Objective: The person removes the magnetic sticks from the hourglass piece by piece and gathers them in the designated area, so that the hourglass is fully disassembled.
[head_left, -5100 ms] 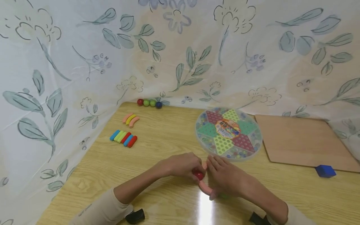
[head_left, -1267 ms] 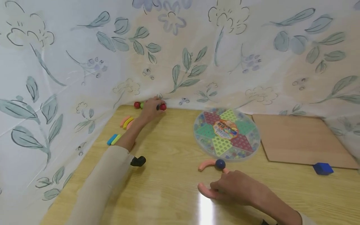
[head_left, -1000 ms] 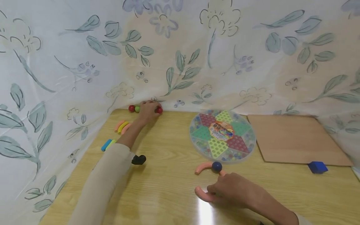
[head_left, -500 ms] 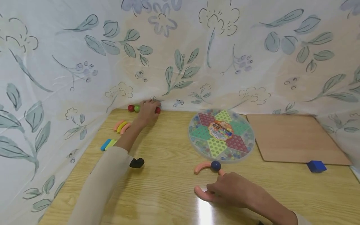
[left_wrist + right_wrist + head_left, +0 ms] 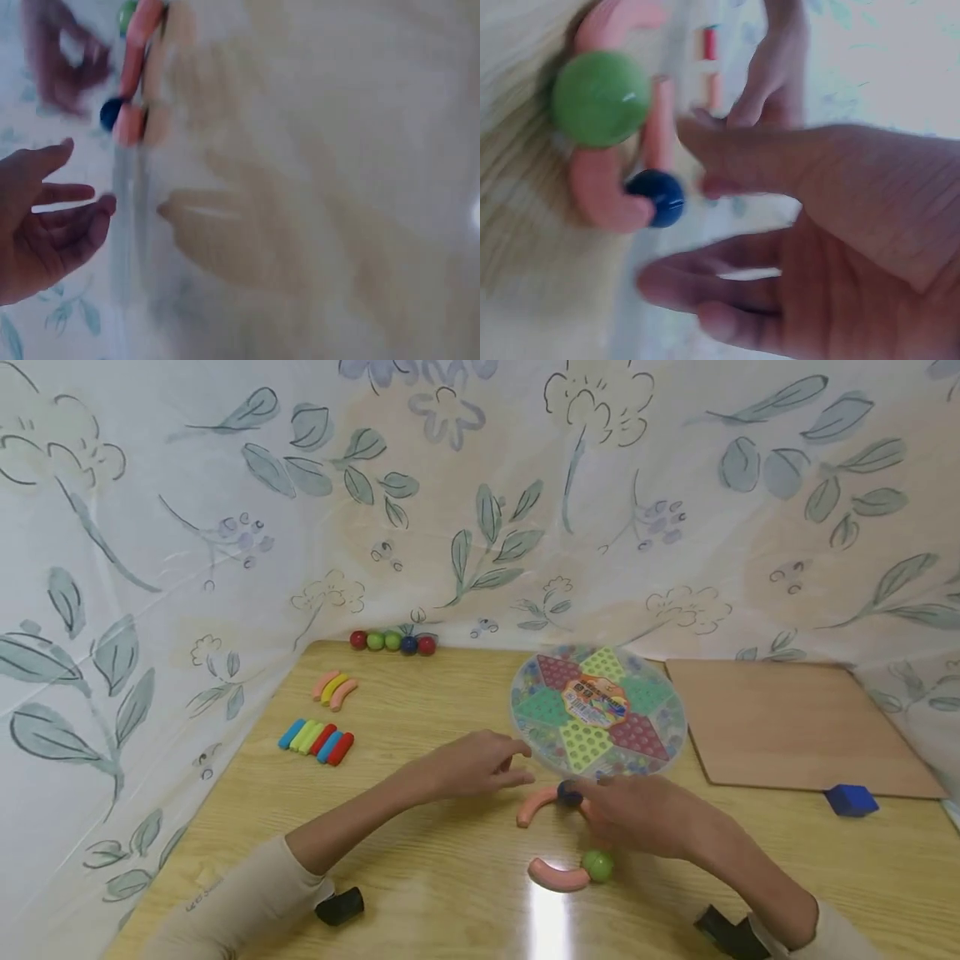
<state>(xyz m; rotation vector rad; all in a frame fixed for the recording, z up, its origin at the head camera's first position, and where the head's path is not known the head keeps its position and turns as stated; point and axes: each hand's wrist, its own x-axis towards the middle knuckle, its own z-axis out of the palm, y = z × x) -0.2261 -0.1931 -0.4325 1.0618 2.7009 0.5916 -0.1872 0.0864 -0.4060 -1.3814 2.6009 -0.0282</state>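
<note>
My left hand [image 5: 476, 764] hovers over the middle of the table, holding nothing, its fingers loosely bent and parted. My right hand [image 5: 645, 814] is over the arc pieces, fingertips close to the blue ball [image 5: 569, 793]; in the right wrist view its fingers are spread, apart from the blue ball [image 5: 657, 198]. A pink curved piece [image 5: 536, 806] meets the blue ball on the left. Another pink curved piece [image 5: 604, 191] runs from the blue ball to the green ball [image 5: 597, 866], mostly hidden by my hand in the head view. A third pink curved piece [image 5: 558, 877] touches the green ball.
A round Chinese checkers box [image 5: 600, 710] lies behind the hands. A brown board [image 5: 795, 722] and blue block [image 5: 851, 800] are at right. At left are several short sticks [image 5: 317, 741], curved pieces [image 5: 335, 689] and a row of balls [image 5: 392, 641] against the cloth.
My left hand has come back from the ball row, leaving a red ball at its right end. That ball was among the arcs earlier. My right hand has moved back, uncovering the green ball.
</note>
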